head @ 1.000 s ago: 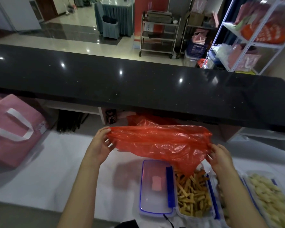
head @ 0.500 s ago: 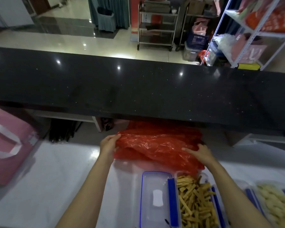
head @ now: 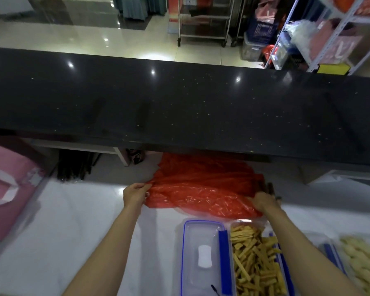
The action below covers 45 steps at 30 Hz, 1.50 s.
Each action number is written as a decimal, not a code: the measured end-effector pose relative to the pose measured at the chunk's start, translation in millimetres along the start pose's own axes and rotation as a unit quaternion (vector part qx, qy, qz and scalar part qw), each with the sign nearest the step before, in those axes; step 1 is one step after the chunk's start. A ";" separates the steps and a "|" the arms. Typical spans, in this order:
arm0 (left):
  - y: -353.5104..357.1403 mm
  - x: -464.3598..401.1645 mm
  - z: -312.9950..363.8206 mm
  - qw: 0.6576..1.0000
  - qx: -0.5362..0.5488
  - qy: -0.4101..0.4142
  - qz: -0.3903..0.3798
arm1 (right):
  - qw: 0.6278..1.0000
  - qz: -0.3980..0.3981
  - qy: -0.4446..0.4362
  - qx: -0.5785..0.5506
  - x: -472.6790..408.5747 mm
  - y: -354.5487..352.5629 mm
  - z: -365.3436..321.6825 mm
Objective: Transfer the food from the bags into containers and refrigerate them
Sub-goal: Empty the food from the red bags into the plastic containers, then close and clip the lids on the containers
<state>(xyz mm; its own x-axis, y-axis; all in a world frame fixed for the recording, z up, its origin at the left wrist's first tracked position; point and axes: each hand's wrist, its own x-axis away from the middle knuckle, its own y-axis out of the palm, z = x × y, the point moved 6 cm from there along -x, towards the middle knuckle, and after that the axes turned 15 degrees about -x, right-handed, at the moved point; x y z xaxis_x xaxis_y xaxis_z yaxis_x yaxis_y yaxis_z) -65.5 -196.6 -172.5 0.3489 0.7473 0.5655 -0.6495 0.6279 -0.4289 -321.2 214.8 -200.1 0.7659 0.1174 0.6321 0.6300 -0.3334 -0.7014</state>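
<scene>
A crumpled red plastic bag (head: pixel 203 189) lies flat on the white table (head: pixel 62 231), partly under the black counter's edge. My left hand (head: pixel 135 194) pinches its left edge. My right hand (head: pixel 265 201) grips its right edge, fingers curled into the plastic. Just in front of the bag stands a clear container (head: pixel 256 261) full of yellow-brown food sticks, with its blue-rimmed lid (head: pixel 201 257) lying beside it on the left. Another container (head: pixel 363 263) of pale food pieces sits at the far right.
A black counter (head: pixel 179 107) overhangs the back of the table. A pink bag (head: pixel 6 189) with white handles stands at the left. Beyond the counter are a metal trolley (head: pixel 203 20) and white shelving (head: pixel 329 33) with bags.
Both hands lowered the red bag from above the stick container and laid it down farther back on the table, spreading it flat near the counter.
</scene>
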 end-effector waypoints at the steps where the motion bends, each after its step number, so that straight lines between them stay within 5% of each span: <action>1: 3.6 1.3 0.6 1.000 0.014 -0.009 -0.012 | 1.000 0.002 0.003 -0.003 -4.9 -2.1 0.5; 7: 6.7 6.9 10.3 0.999 0.039 0.017 -0.016 | 0.990 0.067 -0.082 -0.097 2.2 -25.7 -8.2; 13: -6.4 43.4 25.1 0.990 -0.078 0.119 -0.019 | 0.952 0.174 -0.189 -0.166 87.3 -59.1 -20.6; 20: -17.9 128.6 25.4 0.935 -0.179 0.277 0.129 | 0.899 0.237 -0.289 -0.230 176.0 -51.4 17.0; 27: 46.9 189.1 -8.7 0.890 -0.264 0.371 -0.040 | 0.910 0.222 -0.286 -0.203 226.3 -14.7 56.6; 32: 110.7 249.4 -5.6 0.772 -0.350 0.515 -0.132 | 0.948 0.175 -0.248 -0.097 235.5 18.1 65.3; 37: 171.5 270.2 -18.8 0.676 -0.484 0.520 -0.196 | 0.930 0.231 -0.273 -0.083 249.7 26.9 67.7; 45: 202.0 276.2 -30.2 0.673 -0.514 0.511 -0.145 | 0.906 0.256 -0.330 -0.065 271.6 23.2 85.8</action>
<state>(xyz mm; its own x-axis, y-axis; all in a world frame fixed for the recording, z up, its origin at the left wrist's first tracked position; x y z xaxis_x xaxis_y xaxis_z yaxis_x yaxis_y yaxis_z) -79.9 143.2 -124.2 0.9845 -0.0104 0.1751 0.1735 0.2055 -0.9632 -87.6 319.2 -73.0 0.8905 0.4358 -0.1307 0.1818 -0.6042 -0.7758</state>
